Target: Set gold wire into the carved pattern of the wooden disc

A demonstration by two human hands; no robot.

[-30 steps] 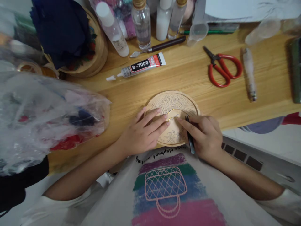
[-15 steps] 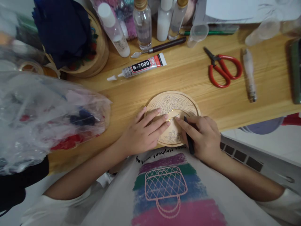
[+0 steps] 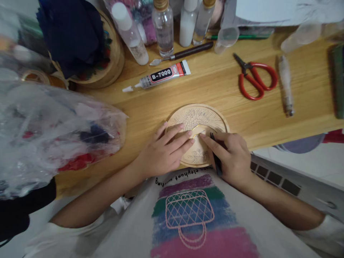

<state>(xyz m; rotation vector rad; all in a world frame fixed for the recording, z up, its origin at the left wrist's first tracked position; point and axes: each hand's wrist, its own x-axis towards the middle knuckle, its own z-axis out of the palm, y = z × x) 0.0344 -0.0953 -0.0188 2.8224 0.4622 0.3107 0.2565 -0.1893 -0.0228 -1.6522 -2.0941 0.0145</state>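
Note:
A round wooden board [image 3: 206,114] with a line drawing of feathers and waves lies near the table's front edge. Thin gold wire [image 3: 196,135] curves across its middle. My left hand [image 3: 163,152] rests flat on the board's left side, fingers spread, the tips by the wire. My right hand [image 3: 233,154] is closed around slim black tweezers [image 3: 216,159], partly hidden by the fingers. Its index fingertip presses down at the wire's right end.
Beyond the board lie a B-7000 glue tube [image 3: 161,76], a dark-handled craft knife [image 3: 192,51], red-handled pliers [image 3: 255,80] and a whitish pen-like tool [image 3: 286,86]. Bottles [image 3: 163,32] line the back. A clear plastic bag [image 3: 67,132] covers the left side.

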